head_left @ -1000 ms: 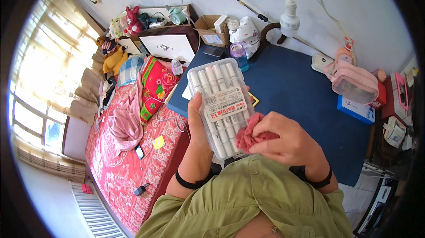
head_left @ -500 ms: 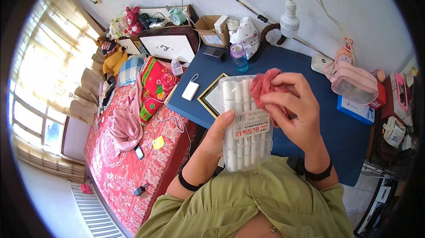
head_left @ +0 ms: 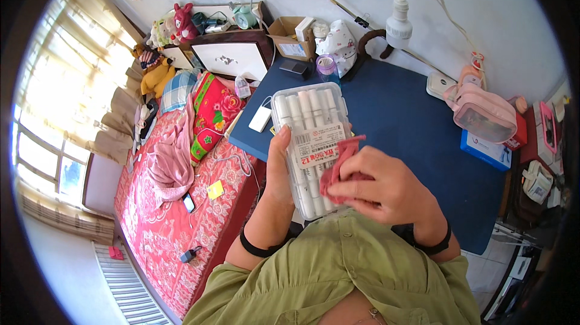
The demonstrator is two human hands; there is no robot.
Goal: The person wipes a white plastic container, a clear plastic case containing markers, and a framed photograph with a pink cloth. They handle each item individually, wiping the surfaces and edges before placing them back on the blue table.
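The clear case of white markers [head_left: 309, 124] is at the centre of the frame, its long axis running nearly upright with the upper end leaning slightly left. The left hand [head_left: 278, 171] has its grip clamped on the case's left edge. The right hand [head_left: 389, 183], to the lower right of the case, has its fingers pinched on a crumpled red cloth [head_left: 344, 160], which overlaps the case's lower right side; whether it presses there cannot be told. The blue worktop [head_left: 417, 122] lies beyond.
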